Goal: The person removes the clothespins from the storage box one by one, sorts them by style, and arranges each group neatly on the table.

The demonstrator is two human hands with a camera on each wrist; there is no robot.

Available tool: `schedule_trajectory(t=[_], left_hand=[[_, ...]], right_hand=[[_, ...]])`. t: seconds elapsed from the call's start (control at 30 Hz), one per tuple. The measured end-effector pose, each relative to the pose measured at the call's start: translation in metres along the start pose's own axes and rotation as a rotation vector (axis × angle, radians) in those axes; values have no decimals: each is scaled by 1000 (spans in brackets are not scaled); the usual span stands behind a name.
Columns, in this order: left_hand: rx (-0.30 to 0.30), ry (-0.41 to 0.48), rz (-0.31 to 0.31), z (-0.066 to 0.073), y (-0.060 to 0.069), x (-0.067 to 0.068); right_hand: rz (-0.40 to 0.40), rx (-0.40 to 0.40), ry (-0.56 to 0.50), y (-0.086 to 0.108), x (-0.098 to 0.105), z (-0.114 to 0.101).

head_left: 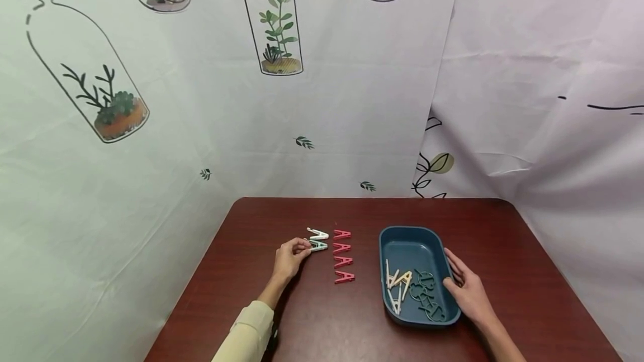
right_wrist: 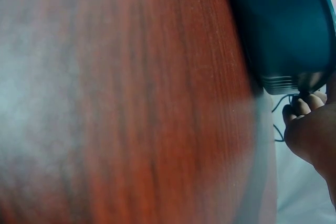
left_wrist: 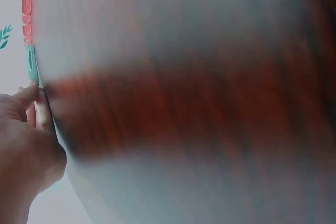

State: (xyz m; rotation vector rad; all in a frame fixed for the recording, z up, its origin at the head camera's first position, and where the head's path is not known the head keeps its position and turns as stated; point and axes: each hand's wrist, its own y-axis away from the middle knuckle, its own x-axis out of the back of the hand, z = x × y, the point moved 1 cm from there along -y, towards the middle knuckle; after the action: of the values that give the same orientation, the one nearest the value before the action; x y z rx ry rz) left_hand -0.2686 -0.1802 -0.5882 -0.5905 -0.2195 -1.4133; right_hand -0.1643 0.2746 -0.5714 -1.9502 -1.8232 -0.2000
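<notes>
The left hand point(head_left: 290, 258) pinches the end of a pale green clothespin point(head_left: 318, 246) on the table; the left wrist view shows this hand point(left_wrist: 31, 140) on the green clothespin point(left_wrist: 31, 62). Just behind it lies a white clothespin point(head_left: 318, 234). To their right, several red clothespins point(head_left: 344, 262) form a column. The right hand point(head_left: 470, 289) holds the right side of a blue tray point(head_left: 412, 232), thumb at the rim and fingers along the outer wall. White and cream clothespins point(head_left: 405, 278) and dark green ring-shaped pieces point(head_left: 432, 310) lie inside the tray.
The brown table point(head_left: 332, 328) reaches back to a light curtain point(head_left: 322, 110) printed with plants in glass jars. Folds of cloth point(head_left: 563, 172) hang at the right behind the table.
</notes>
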Motion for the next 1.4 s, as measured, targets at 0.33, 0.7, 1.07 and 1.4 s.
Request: schedule_trajectory(t=[0.33, 0.7, 1.07, 1.4], left_hand=[[-7, -28, -13, 1, 0, 0], [-1, -13, -5, -1, 2, 0], [37, 5, 2, 0, 2, -1], [19, 48, 47, 1, 3, 1]], right_hand=[[11, 46, -39, -1, -1, 1], [3, 23, -29, -1, 0, 0], [-9, -8, -5, -2, 0, 1], [-7, -13, 7, -1, 1, 1]])
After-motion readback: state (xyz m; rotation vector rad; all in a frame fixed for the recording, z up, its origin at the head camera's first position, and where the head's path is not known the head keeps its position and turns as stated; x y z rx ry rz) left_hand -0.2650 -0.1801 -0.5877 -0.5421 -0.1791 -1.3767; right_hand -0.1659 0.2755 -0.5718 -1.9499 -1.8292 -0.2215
